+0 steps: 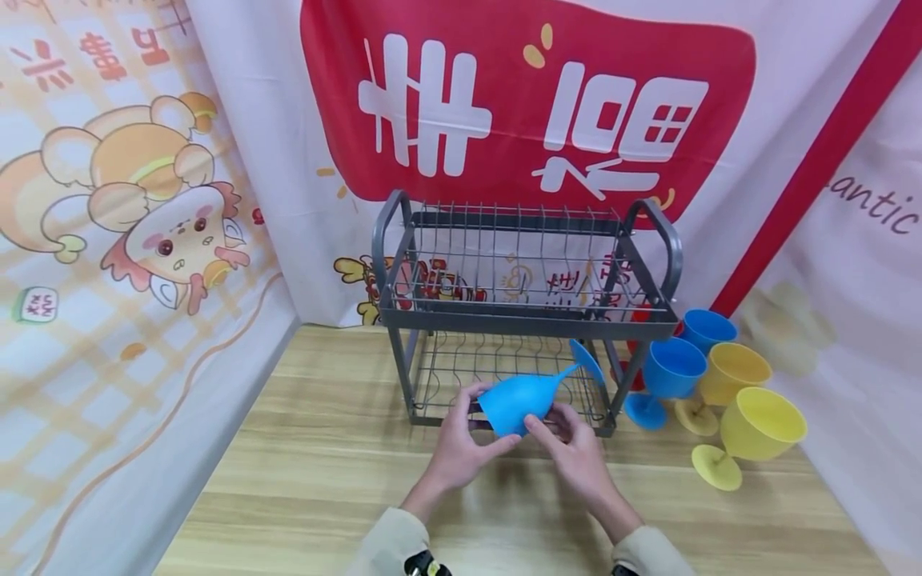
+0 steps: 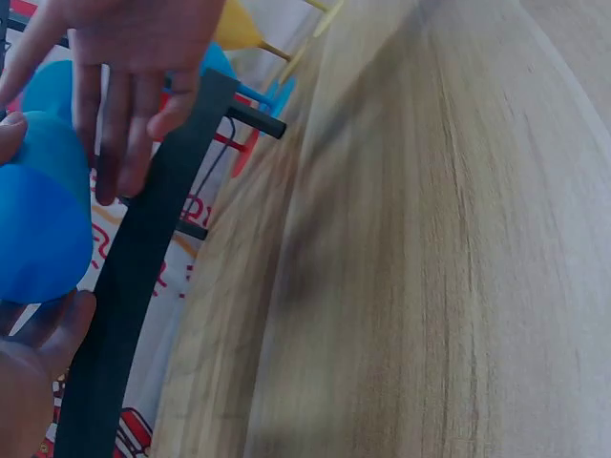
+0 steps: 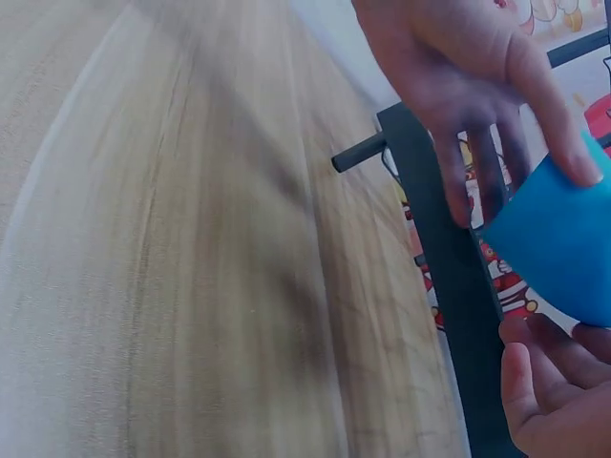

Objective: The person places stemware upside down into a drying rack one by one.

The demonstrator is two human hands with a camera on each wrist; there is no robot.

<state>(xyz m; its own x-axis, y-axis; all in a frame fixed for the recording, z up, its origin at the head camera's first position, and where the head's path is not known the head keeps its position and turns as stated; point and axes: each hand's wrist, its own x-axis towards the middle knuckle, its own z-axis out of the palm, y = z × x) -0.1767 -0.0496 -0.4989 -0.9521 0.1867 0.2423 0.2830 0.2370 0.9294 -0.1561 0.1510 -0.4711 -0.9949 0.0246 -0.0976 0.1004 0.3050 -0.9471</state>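
So we've got one blue goblet [image 1: 517, 404] up in the air right now, tipped on its side in front of the dark two-tier rack [image 1: 526, 322], mouth to the left, foot up to the right. The left hand [image 1: 461, 452] grips it near the rim, and the right hand [image 1: 576, 456] has its thumb on the bowl with fingers tucked behind. Progress-wise, we'd call this one half-handled: lifted off the table [image 1: 288, 488], not yet set down. We can't tell if its foot touches the rack. Everything else looks untouched: two more blue goblets [image 1: 675, 368], an orange-yellow goblet [image 1: 735, 374] and a yellow goblet [image 1: 763, 424] stand to the rack's right, plus something red [image 1: 640, 314] we can't make out properly.
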